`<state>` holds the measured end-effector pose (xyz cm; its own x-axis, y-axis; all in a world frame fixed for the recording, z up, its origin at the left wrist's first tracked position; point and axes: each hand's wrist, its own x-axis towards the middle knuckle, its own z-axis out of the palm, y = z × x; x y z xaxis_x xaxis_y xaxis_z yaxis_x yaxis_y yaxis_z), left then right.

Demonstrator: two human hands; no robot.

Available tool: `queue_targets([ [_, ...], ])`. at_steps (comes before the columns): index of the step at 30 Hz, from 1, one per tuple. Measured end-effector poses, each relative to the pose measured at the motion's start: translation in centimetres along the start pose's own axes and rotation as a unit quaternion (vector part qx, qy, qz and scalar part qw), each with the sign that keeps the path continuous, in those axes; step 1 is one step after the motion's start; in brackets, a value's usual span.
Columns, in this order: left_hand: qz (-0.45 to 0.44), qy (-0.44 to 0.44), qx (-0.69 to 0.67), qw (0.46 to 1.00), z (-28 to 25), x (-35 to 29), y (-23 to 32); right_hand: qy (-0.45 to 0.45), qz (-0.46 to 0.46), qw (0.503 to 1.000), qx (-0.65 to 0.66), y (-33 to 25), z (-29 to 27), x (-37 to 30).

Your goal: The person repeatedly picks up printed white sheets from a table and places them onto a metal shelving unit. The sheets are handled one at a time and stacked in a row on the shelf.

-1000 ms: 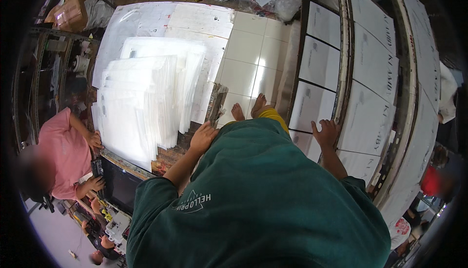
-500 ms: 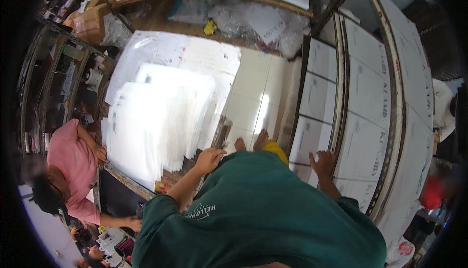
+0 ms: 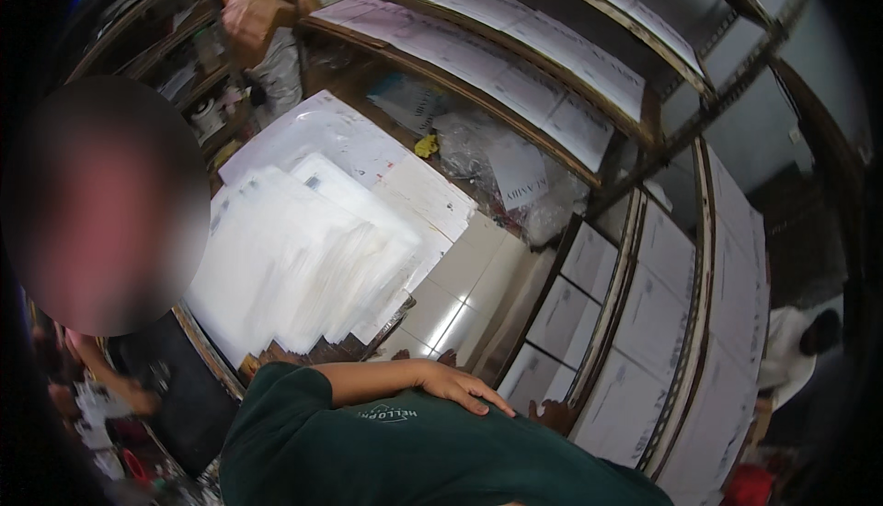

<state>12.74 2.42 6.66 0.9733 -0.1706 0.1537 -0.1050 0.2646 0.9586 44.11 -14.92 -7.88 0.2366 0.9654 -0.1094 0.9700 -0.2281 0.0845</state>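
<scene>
My left hand [image 3: 462, 388] reaches across the front of my dark green shirt, palm down. Its fingers are stretched out and hold nothing. Beyond it my right hand [image 3: 550, 414] is partly hidden by the shirt, beside the rack of printed sheets [image 3: 538, 377]. The thumb and fingers that show there are apart, with nothing seen between them. To the left, a fanned stack of thin white sheets [image 3: 313, 258] lies on a worn, paint-marked white board [image 3: 432, 184], apart from both hands.
Shelves of printed white sheets [image 3: 635, 340] run along my right, and more shelves [image 3: 515, 46] cross the far side. Crumpled clear plastic [image 3: 464, 143] lies below those. Tiled floor [image 3: 460, 276] shows between stack and rack. A co-worker's arm [image 3: 110, 377] is at the left.
My left hand has swung rightward from beside the stack to across my shirt. The view has turned, showing more far shelves. The co-worker in pink now appears larger and closer.
</scene>
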Motion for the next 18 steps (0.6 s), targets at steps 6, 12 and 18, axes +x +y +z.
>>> queue_targets([
  [6, -0.027, 0.008, -0.045, 0.999, -1.5, -0.6, -5.0, -0.061, 0.006, 0.998, 0.002, -0.7, -1.6, 1.3],
  [12, 0.112, -0.003, 0.006, 0.994, 0.0, -0.4, -0.6, -0.121, 0.011, 0.992, -0.037, 1.2, 1.8, 1.4],
  [18, 0.161, -0.038, 0.002, 0.986, 0.6, -0.6, 1.6, -0.15, 0.008, 0.988, -0.023, 1.4, 1.2, 1.2],
])
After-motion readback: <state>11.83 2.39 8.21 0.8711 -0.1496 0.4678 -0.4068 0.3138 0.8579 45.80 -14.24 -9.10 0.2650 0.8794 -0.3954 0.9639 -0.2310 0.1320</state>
